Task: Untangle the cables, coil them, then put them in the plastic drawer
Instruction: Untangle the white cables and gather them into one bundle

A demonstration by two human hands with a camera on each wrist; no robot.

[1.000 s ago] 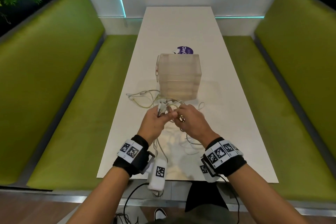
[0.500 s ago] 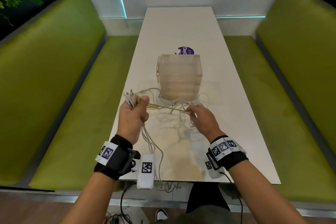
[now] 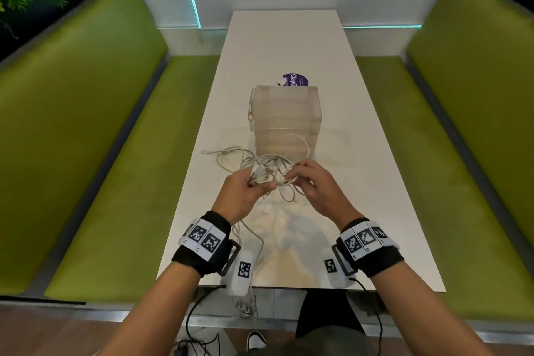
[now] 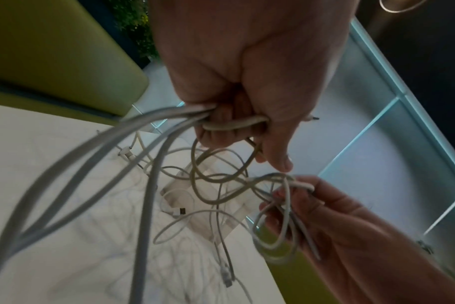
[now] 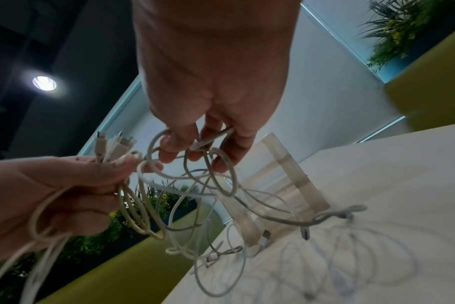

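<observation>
hands had closed back together over the near part of the long white laminate table; half a second before they were spread wide with a strand pulled taut between them, so the pull had been released and the knot was gathered again, untangling not yet finished by my judgement. left hand gripped a bunch of thin, smooth off-white rubbery cables in a curled fist, plug ends sticking up past the thumb. right hand pinched several loops between fingertips and thumb, narrow hold. slack strands drooped in soft curls onto the tabletop and over its near edge. the translucent ribbed plastic drawer unit stood just beyond the tangle, one loop lying against its front; drawers looked shut. glossy green padded benches on both sides.
</observation>
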